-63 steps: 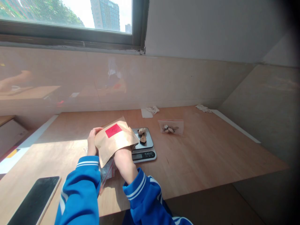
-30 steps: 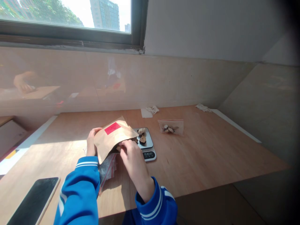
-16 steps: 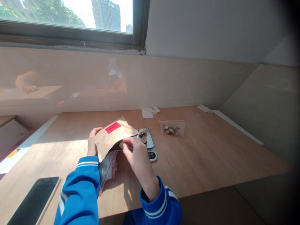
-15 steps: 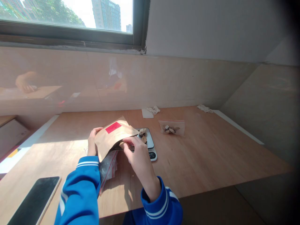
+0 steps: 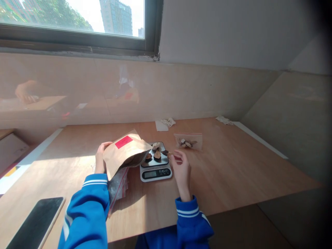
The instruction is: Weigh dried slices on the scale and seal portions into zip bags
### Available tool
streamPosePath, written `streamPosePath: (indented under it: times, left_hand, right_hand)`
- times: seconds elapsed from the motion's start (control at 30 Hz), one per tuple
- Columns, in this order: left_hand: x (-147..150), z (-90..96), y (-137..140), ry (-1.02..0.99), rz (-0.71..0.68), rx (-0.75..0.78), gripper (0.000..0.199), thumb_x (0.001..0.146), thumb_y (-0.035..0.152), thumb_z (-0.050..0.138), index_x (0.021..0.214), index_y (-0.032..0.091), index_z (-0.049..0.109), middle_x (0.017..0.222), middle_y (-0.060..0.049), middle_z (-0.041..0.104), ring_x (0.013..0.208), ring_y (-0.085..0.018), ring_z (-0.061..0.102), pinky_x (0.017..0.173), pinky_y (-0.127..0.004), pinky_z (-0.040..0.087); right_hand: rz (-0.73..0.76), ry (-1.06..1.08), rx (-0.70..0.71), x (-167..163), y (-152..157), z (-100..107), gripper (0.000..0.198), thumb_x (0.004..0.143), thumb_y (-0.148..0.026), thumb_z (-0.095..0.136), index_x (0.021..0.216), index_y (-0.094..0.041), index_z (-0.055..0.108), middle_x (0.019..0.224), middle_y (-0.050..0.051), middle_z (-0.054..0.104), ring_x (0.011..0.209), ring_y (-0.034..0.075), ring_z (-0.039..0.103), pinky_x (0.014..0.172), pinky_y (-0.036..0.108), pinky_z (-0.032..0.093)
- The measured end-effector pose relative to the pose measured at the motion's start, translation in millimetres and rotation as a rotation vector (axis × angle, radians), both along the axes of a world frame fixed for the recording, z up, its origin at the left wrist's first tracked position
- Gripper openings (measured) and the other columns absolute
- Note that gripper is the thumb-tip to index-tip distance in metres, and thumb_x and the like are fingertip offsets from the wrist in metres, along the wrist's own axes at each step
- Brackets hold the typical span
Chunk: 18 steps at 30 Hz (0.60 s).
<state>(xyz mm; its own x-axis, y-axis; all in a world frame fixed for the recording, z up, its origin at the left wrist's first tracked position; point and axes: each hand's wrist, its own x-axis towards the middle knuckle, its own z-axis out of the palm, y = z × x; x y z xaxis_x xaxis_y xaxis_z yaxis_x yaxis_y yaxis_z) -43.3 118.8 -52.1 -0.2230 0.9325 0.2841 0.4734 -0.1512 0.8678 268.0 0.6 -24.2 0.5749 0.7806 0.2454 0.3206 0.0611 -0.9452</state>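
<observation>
My left hand grips the side of a brown paper bag with a red label; its mouth opens toward the scale. Between the fingertips of my right hand is a dark brown dried piece, held at the right edge of the weighing plate. On the digital kitchen scale lie several similar brown dried pieces. The figures on its display are too small to read. Clear zip bags with red seams lie under the paper bag.
A clear zip bag with dried pieces inside stands behind the scale to the right. A phone lies at the front left. White paper and crumpled tissue lie by the wall, with another tissue farther right.
My right hand has moved from the mouth of the paper bag to the right side of the scale, carrying a dried piece. The scale's display has come into view. My left hand still holds the bag.
</observation>
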Motion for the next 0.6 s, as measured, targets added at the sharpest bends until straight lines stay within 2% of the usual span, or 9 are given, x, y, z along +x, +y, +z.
streamPosePath:
  times: [0.1, 0.23, 0.3, 0.4, 0.5, 0.6]
  left_hand:
    - [0.6, 1.0, -0.8, 0.013, -0.004, 0.011, 0.041, 0.068, 0.032, 0.055, 0.106, 0.017, 0.059, 0.112, -0.008, 0.061, 0.108, -0.025, 0.056, 0.099, -0.039, 0.042]
    - [-0.5, 0.1, 0.6, 0.015, 0.002, 0.008, 0.04, 0.069, 0.031, 0.054, 0.106, 0.016, 0.059, 0.112, -0.008, 0.062, 0.108, -0.025, 0.056, 0.098, -0.038, 0.042]
    - [-1.7, -1.0, 1.9, 0.029, -0.003, 0.003, 0.04, 0.07, 0.031, 0.054, 0.107, 0.016, 0.059, 0.112, -0.008, 0.062, 0.109, -0.024, 0.055, 0.098, -0.038, 0.042]
    - [-3.4, -3.4, 3.9, 0.028, -0.012, -0.005, 0.04, 0.071, 0.03, 0.054, 0.107, 0.015, 0.059, 0.112, -0.008, 0.062, 0.108, -0.024, 0.055, 0.098, -0.037, 0.042]
    - [-4.4, -5.3, 5.0, 0.007, -0.014, -0.008, 0.039, 0.071, 0.029, 0.054, 0.108, 0.015, 0.059, 0.112, -0.009, 0.061, 0.108, -0.024, 0.055, 0.097, -0.037, 0.043]
    - [-4.6, -5.4, 4.5, 0.023, -0.02, 0.01, 0.04, 0.071, 0.029, 0.055, 0.108, 0.015, 0.058, 0.111, -0.009, 0.061, 0.106, -0.024, 0.056, 0.096, -0.037, 0.043]
  right_hand:
    - [-0.013, -0.156, -0.052, -7.4, 11.1, -13.4, 0.02, 0.086, -0.033, 0.055, 0.092, -0.015, 0.063, 0.089, 0.011, 0.07, 0.084, 0.022, 0.063, 0.075, 0.034, 0.048]
    - [-0.039, -0.404, -0.05, -19.4, 16.7, -15.7, 0.023, 0.09, -0.034, 0.051, 0.087, -0.018, 0.066, 0.091, 0.01, 0.067, 0.09, 0.023, 0.059, 0.082, 0.037, 0.045]
    - [-0.056, -0.425, 0.017, -23.2, 13.9, -11.9, 0.025, 0.092, -0.034, 0.048, 0.089, -0.017, 0.067, 0.094, 0.011, 0.065, 0.09, 0.022, 0.058, 0.082, 0.038, 0.045]
    - [-0.022, -0.372, 0.207, -32.6, 0.2, -0.1, 0.024, 0.094, -0.026, 0.043, 0.097, -0.017, 0.065, 0.1, 0.011, 0.063, 0.094, 0.021, 0.059, 0.085, 0.038, 0.048]
    - [0.218, -0.348, 0.398, -52.4, -18.3, 17.4, 0.026, 0.094, -0.015, 0.039, 0.103, -0.021, 0.062, 0.099, 0.007, 0.064, 0.1, 0.019, 0.059, 0.09, 0.036, 0.049]
    - [0.52, -0.48, 0.41, -79.3, -28.5, 35.0, 0.034, 0.09, -0.009, 0.039, 0.112, -0.022, 0.061, 0.109, 0.007, 0.064, 0.109, 0.019, 0.057, 0.095, 0.035, 0.049]
